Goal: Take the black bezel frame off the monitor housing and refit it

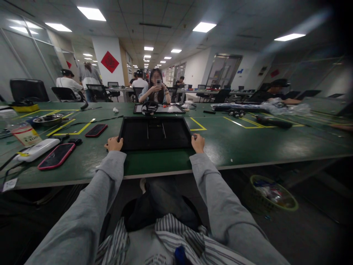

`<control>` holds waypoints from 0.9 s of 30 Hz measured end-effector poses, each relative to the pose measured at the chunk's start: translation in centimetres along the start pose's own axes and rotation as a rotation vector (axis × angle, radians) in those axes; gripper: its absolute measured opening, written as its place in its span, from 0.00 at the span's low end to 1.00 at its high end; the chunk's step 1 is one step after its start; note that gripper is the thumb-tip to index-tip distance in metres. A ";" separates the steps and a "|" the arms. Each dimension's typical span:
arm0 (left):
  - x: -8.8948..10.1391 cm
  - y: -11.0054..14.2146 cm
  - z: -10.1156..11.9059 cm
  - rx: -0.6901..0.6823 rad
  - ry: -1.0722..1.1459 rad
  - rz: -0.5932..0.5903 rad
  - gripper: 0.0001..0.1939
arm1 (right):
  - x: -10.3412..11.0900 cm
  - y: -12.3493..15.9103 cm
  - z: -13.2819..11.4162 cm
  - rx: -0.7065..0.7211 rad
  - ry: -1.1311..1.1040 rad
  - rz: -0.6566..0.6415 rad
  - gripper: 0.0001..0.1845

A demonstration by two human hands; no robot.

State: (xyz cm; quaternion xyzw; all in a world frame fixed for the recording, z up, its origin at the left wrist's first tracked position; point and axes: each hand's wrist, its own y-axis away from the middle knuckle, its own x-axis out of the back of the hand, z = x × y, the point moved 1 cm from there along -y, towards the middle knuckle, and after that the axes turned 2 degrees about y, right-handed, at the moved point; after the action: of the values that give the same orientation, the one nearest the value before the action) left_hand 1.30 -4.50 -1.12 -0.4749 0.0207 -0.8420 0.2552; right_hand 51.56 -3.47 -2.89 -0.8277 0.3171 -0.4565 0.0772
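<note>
A wide, shallow black panel with a raised rim (135, 134) lies on the green table in front of me; it looks like a screen's casing. Two thin bright strips run along its middle. My left hand (114, 144) is closed around its left edge, and my right hand (198, 142) grips the right edge. The fingertips are partly hidden behind the rim. Just beyond the panel, a framed board with a pale surface (171, 109) lies on the table, with a black headset-like object (149, 108) on its near edge.
Left on the green table (220, 151) lie a red-edged phone (57, 156), a smaller dark phone (96, 130), a white power bank-like box (38, 150) and a metal bowl (48, 120). A person (156, 88) sits opposite. A basket (252, 180) stands on the floor at right.
</note>
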 end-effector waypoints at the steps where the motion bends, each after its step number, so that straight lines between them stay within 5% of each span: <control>1: 0.0 0.0 0.0 -0.005 -0.002 -0.003 0.21 | 0.1 0.0 0.0 -0.016 0.005 0.013 0.25; 8: -0.4 -0.2 0.1 -0.059 -0.010 -0.037 0.19 | 0.3 0.1 -0.1 -0.089 -0.018 0.107 0.22; 27: -0.6 0.1 0.5 -0.010 0.038 -0.072 0.25 | -0.2 -0.3 0.8 -0.029 -0.032 -0.027 0.26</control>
State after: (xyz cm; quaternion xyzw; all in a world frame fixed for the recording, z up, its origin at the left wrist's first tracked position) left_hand 2.00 -4.23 -1.39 -0.4603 0.0124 -0.8595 0.2219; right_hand 52.25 -3.28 -3.41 -0.8400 0.3115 -0.4395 0.0640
